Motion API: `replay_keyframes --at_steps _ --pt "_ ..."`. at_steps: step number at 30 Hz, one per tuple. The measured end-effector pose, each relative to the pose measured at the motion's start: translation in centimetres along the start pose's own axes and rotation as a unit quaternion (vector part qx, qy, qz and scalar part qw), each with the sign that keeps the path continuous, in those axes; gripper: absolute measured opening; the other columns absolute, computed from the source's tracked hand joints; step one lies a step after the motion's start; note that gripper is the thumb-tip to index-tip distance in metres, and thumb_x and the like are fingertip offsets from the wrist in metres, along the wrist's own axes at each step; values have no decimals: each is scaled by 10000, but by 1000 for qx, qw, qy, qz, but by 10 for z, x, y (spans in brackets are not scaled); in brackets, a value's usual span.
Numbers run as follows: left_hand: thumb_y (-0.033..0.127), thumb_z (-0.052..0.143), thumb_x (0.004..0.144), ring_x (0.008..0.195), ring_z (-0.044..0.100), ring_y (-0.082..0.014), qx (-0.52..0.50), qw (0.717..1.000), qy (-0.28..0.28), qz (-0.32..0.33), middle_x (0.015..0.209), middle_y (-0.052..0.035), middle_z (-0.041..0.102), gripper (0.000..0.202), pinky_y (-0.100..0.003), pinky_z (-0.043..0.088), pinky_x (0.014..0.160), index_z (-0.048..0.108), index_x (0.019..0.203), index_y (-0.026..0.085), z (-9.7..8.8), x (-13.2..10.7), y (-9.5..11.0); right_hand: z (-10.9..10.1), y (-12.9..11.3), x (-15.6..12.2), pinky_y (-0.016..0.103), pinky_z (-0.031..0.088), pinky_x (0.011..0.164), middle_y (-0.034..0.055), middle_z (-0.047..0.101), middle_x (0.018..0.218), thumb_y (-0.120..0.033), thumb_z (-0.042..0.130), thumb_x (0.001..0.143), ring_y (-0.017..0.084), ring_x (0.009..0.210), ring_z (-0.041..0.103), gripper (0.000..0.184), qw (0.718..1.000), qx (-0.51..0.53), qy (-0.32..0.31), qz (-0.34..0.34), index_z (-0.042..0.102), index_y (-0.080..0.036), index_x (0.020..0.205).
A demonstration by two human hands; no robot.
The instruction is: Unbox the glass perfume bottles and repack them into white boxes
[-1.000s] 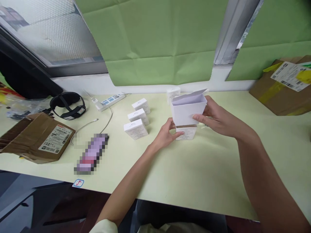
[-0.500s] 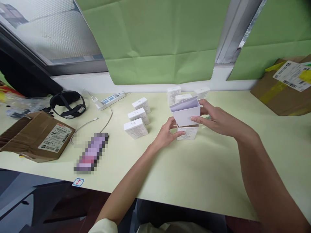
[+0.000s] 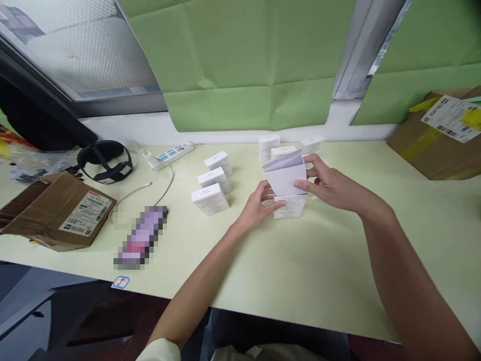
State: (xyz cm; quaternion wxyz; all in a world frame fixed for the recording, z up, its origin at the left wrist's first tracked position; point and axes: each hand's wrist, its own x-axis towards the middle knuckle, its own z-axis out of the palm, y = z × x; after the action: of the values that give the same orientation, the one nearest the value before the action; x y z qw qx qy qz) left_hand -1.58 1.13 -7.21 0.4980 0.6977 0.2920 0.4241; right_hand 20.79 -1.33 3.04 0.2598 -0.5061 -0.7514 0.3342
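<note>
- The relation that matters is vertical: a plain white carton (image 3: 287, 181) sits directly above a printed white carton (image 3: 289, 207), its lower edge meeting the other's top; whether it reaches inside cannot be told.
- Both cartons have their wide side running left to right across the view; the upper one leans slightly, its top edge climbing toward the right, with a flap standing up at the back.
- The right hand (image 3: 323, 181) is the nearer to the upper carton, which lies to its left; thumb on the front face, fingers around the right end, it is closed in a pinch on that end.
- The left hand (image 3: 259, 206) is low at the printed carton's left end, partly curled around it, thumb across the front and fingers at the side; that carton lies to its right, upright on the surface (image 3: 330, 271).
- Three small white boxes (image 3: 210, 199) stand apart, farther left.
</note>
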Motion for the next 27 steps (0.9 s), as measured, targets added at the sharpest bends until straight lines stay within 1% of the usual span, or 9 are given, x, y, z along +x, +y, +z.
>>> replay_keyframes --at_steps 5,12,15,18,20,24,27 --pt "349 737 839 1191 604 -235 -2 1000 7 -4 1329 -93 588 544 -447 501 1013 429 1277 254 0 0 -2 1 3 2 378 504 767 68 692 1228 -652 539 876 283 989 667 479 999 35 -15 -2 407 -308 1181" --pt "331 746 832 1200 600 -236 -6 1000 17 -3 1335 -97 583 538 -457 503 1019 437 1265 249 0 1 -5 1 8 3 372 493 804 64 668 1245 -630 548 885 278 1057 639 473 997 72 -27 -5 384 -318 1201" --pt "340 743 833 1189 607 -233 -6 1000 17 -4 1327 -93 586 532 -461 510 1016 439 1261 250 0 0 -4 1 13 5 372 497 782 53 663 1205 -598 564 885 258 995 633 433 998 56 -37 -15 425 -309 1176" --pt "340 739 836 1192 606 -230 -1 1000 17 -2 1334 -92 579 537 -463 511 1018 436 1271 255 0 0 -3 1 16 6 360 494 715 41 655 1136 -566 590 871 224 873 614 384 1000 -5 -26 -4 514 -286 1122" --pt "335 738 837 1186 610 -227 5 1000 17 -2 1347 -94 571 541 -462 512 1017 433 1277 256 -1 0 -2 -1 15 6 355 493 681 36 647 1126 -557 610 855 206 821 596 389 999 -32 -10 11 555 -284 1126" --pt "316 736 840 1199 603 -225 17 1000 20 1 1330 -85 590 524 -459 499 1031 443 1271 262 -1 0 -1 -9 7 1 349 509 683 35 626 1214 -567 572 879 207 871 600 396 999 -11 36 -6 593 -322 1190" --pt "300 733 842 1216 593 -226 22 1000 17 6 1325 -84 594 519 -459 490 1043 446 1272 262 0 0 0 -14 1 -2 350 507 690 39 653 1160 -579 527 905 223 914 611 349 998 -12 47 -29 647 -318 1103"
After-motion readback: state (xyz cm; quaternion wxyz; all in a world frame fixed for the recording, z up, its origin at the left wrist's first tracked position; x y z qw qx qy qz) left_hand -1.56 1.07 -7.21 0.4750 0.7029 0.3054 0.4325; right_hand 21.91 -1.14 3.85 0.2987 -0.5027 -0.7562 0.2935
